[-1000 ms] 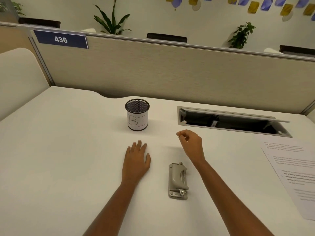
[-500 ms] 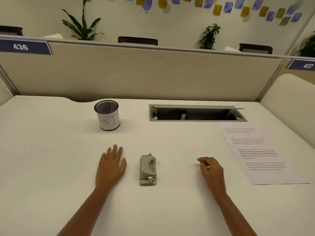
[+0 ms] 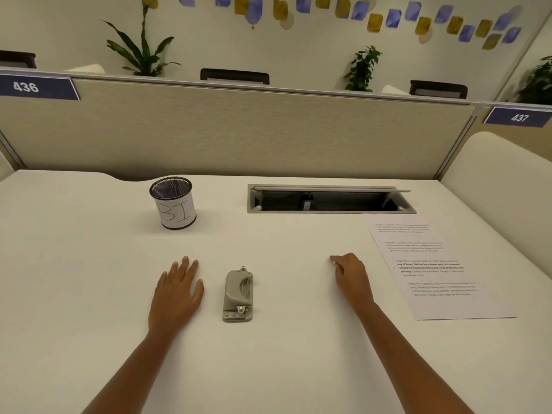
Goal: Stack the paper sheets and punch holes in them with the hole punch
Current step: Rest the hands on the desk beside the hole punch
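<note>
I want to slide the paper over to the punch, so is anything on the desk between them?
Only the right hand: it rests on the desk between the paper and the punch. Otherwise that stretch looks bare. The cup sits farther back, out of the way.

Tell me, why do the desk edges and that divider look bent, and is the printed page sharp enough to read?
Head view: wide-angle distortion bows the divider and the desk edges; lighting is soft and even, with only a faint shadow beside the mesh pen cup; the printed sheet shows text too small and soft to read; the hole punch and both hands look reasonably sharp.
</note>
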